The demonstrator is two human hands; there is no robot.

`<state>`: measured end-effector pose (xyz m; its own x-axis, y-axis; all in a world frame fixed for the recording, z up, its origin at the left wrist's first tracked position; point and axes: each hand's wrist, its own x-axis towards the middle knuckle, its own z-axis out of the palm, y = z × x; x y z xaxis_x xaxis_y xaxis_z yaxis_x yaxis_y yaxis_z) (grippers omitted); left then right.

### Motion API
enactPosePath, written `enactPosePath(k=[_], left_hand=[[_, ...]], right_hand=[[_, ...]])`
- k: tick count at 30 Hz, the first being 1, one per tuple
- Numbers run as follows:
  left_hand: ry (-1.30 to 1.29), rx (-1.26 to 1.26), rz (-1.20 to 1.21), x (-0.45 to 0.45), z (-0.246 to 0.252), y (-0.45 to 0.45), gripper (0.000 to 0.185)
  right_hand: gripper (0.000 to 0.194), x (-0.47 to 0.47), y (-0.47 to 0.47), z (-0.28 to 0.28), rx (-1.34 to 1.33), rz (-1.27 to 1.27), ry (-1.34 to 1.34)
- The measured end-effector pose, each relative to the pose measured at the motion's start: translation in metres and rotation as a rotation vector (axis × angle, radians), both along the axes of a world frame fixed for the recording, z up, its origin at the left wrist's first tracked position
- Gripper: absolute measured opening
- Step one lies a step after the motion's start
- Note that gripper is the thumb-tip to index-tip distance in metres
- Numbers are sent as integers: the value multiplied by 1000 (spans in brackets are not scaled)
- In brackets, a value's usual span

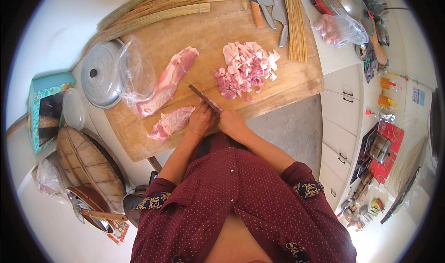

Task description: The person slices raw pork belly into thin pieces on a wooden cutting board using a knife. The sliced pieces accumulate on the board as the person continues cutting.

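My right hand [232,121] grips the handle of a knife with a dark blade [201,94], which points up and left across the wooden board. Beside the blade, my left hand [201,118] rests on the right end of a short piece of raw meat [171,123]. A longer strip of raw meat [170,80] lies above and left of it, its lower end near a clear plastic bag. To the right of the knife is a pile of cut raw meat [245,68]. The meat right under the blade is mostly hidden.
On the board [208,37], several knives [280,14] lie at the back beside a straw bundle [295,26]; more bundles [167,15] lie at the back left. A metal lid [95,87] and a clear plastic bag [137,72] are at the left edge. White cabinets [339,113] stand at right.
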<state>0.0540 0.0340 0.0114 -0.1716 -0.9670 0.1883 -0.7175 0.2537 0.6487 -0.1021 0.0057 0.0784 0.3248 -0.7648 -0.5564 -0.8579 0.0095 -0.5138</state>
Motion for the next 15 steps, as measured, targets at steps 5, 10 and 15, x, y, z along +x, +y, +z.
enactPosePath(k=[5, 10, 15], left_hand=[[-26, -47, 43, -4, 2, 5, 28], [-3, -7, 75, -5, -2, 8, 27], [-39, -24, 69, -5, -9, 13, 28]], right_hand=[[18, -20, 15, -2, 39, 4, 24], [18, -50, 44, 1, 131, -26, 124], [18, -40, 37, -4, 56, 2, 64]])
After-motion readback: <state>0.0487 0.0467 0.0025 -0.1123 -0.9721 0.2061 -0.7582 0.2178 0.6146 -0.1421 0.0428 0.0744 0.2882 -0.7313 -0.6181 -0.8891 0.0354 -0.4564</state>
